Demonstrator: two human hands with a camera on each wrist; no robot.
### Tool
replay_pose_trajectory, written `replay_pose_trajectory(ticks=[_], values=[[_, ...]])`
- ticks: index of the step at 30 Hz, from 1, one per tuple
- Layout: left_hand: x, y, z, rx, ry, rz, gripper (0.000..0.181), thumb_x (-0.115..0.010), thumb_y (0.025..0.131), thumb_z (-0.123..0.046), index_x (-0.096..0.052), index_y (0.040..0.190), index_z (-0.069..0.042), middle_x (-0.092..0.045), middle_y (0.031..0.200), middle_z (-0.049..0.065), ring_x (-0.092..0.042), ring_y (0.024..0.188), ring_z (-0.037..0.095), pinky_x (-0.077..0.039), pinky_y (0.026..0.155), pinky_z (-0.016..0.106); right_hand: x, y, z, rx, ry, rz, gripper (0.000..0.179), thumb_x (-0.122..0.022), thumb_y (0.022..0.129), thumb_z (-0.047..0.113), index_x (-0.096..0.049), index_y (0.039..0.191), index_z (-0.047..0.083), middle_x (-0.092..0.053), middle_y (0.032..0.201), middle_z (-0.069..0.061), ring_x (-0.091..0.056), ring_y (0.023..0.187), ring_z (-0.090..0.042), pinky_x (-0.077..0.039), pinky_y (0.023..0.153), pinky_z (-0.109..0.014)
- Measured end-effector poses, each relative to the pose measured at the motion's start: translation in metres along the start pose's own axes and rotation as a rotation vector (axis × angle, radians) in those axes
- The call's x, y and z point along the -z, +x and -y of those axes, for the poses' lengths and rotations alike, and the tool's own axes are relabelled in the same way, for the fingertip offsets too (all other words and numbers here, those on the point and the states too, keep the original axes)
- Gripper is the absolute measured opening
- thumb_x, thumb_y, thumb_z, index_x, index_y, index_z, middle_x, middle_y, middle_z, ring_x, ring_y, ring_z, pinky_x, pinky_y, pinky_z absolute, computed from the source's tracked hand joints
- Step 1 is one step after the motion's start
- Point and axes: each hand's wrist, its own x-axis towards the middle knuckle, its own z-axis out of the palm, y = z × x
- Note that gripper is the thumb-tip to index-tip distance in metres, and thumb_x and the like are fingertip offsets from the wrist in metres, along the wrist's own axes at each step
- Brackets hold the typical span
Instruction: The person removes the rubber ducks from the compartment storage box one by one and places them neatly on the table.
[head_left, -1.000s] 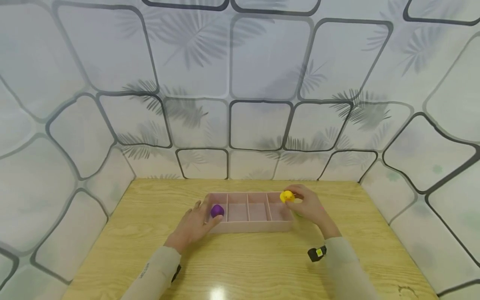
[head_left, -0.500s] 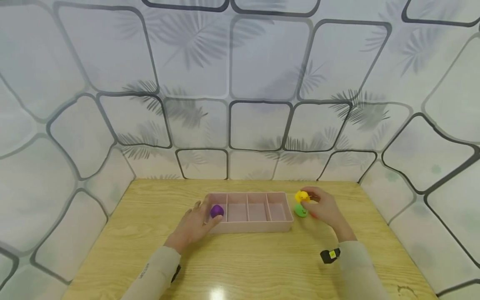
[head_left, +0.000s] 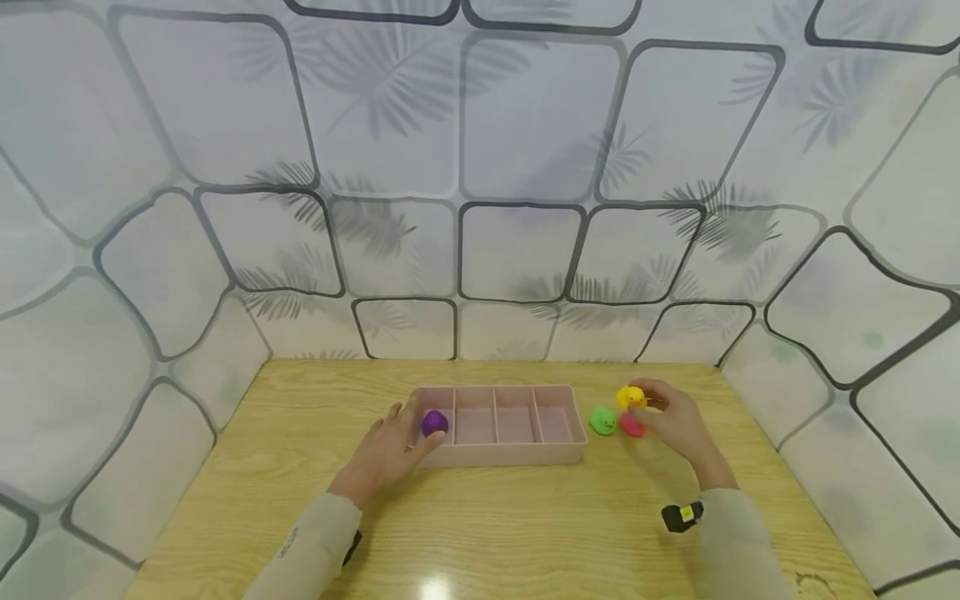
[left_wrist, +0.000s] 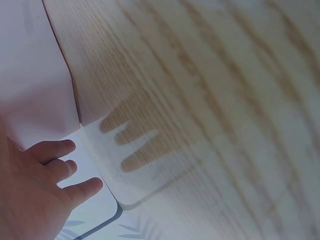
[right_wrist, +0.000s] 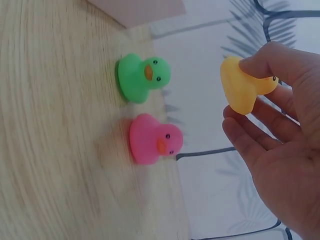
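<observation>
My right hand (head_left: 677,421) pinches a yellow rubber duck (right_wrist: 239,86) between thumb and fingers, lifted above the table. Below it a pink rubber duck (right_wrist: 154,141) and a green rubber duck (right_wrist: 139,77) stand side by side on the wood, right of the box. My left hand (head_left: 386,450) rests on the left end of a pale pink divided box (head_left: 498,454), its thumb along the front side. In the box's leftmost compartment lies a purple thing (head_left: 434,423), rounded in the head view. The left wrist view shows the hand's spread fingers (left_wrist: 82,192) by the box's end.
The box stands on a light wooden table (head_left: 480,533), its other compartments bare-bottomed. A patterned wall panel (head_left: 517,250) rises behind the table, with similar panels at both sides.
My right hand has carried the yellow duck rightward from over the box's right end, past the green duck to above the pink one, uncovering both. My left hand has stayed put.
</observation>
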Motion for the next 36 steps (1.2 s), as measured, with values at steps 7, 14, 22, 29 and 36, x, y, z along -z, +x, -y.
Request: replay_pose_trajectory(ticks=[7,14,22,29,36], values=[[0.001,0.001,0.000,-0.004,-0.010,0.017,0.095,-0.049,0.104,-0.066,-0.014,0.170,-0.008,-0.059,0.151,0.025,-0.038,0.150,0.055,-0.033,0.121,0.071,0.010,-0.005,-0.009,-0.020,-0.036,-0.031,0.048,-0.075,0.098,0.021,-0.063,0.142,0.003,-0.064,0.140,-0.025,-0.066,0.122,-0.042,-0.048,0.086,-0.008],[0.000,0.000,0.001,-0.002,-0.013,0.019,0.095,-0.049,0.104,-0.066,-0.013,0.170,-0.008,-0.059,0.150,0.025,-0.039,0.150,0.055,-0.032,0.121,0.071,0.017,-0.010,-0.019,0.003,-0.071,-0.092,0.045,-0.077,0.097,0.016,-0.066,0.138,0.000,-0.066,0.136,-0.023,-0.055,0.103,0.006,-0.049,0.084,-0.005],[0.000,0.000,0.002,0.008,-0.020,0.033,0.096,-0.049,0.104,-0.066,-0.012,0.170,-0.007,-0.056,0.154,0.023,-0.034,0.153,0.053,-0.029,0.123,0.071,0.021,-0.017,-0.031,-0.027,-0.099,-0.095,0.047,-0.074,0.099,0.018,-0.064,0.141,0.001,-0.062,0.142,-0.027,-0.063,0.113,-0.018,-0.046,0.083,-0.003],[0.001,-0.001,0.001,0.012,-0.022,0.034,0.096,-0.050,0.103,-0.066,-0.013,0.170,-0.006,-0.055,0.154,0.025,-0.034,0.153,0.055,-0.029,0.123,0.071,0.022,-0.019,-0.042,-0.052,-0.115,-0.093,0.048,-0.072,0.101,0.017,-0.061,0.144,-0.001,-0.060,0.144,-0.029,-0.063,0.120,-0.043,-0.045,0.082,-0.002],[-0.001,0.000,0.003,-0.001,0.000,0.016,0.096,-0.048,0.103,-0.067,-0.013,0.170,-0.007,-0.055,0.154,0.025,-0.041,0.149,0.054,-0.032,0.122,0.071,0.027,-0.020,-0.047,-0.033,-0.116,-0.107,0.047,-0.071,0.101,0.014,-0.061,0.142,-0.004,-0.057,0.140,-0.031,-0.062,0.118,-0.045,-0.041,0.081,0.001]])
